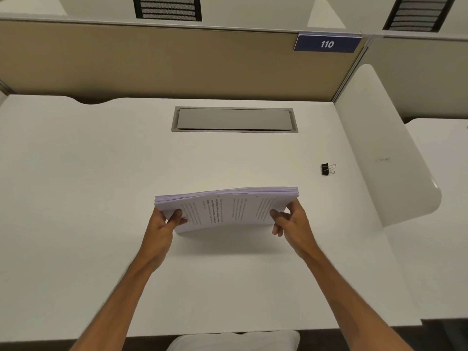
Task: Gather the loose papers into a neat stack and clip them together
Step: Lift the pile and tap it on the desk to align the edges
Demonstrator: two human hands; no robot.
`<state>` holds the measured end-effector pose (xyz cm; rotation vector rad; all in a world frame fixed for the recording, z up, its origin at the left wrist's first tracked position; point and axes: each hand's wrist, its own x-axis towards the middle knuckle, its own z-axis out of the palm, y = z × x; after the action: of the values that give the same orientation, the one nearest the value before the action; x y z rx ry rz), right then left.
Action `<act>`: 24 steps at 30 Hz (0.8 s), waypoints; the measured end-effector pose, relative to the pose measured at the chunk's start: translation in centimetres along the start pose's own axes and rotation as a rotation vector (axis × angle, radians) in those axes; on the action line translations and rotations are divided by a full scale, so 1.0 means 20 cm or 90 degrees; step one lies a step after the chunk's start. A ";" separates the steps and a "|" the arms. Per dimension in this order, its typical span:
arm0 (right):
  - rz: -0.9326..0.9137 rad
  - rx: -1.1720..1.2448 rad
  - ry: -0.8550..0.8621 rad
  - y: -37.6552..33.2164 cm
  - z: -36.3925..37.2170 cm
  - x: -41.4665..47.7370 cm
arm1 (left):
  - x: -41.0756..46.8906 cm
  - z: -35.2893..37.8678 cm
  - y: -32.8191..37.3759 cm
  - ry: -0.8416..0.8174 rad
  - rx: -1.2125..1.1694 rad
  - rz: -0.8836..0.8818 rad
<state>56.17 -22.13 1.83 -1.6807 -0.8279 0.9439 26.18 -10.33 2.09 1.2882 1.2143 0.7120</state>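
Between the hands, a stack of printed papers (225, 210) stood on edge on the desk (101, 173), bowing softly. The left hand (164, 221) and right hand (291, 221) pinched its ends. Light and floppy, it probably wanted gripping near the corners. The binder clip (327, 169) lay beyond the right hand.

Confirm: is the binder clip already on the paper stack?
No, the binder clip lies alone on the desk, apart from the paper stack held by the left hand and right hand.
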 end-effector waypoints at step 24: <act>-0.178 -0.148 0.046 -0.20 -0.16 0.04 | 0.01 -0.02 0.03 0.081 0.039 0.016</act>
<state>59.03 -21.71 6.21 -1.7268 -1.1236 0.6098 25.97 -9.86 2.73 1.3256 1.3339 0.7902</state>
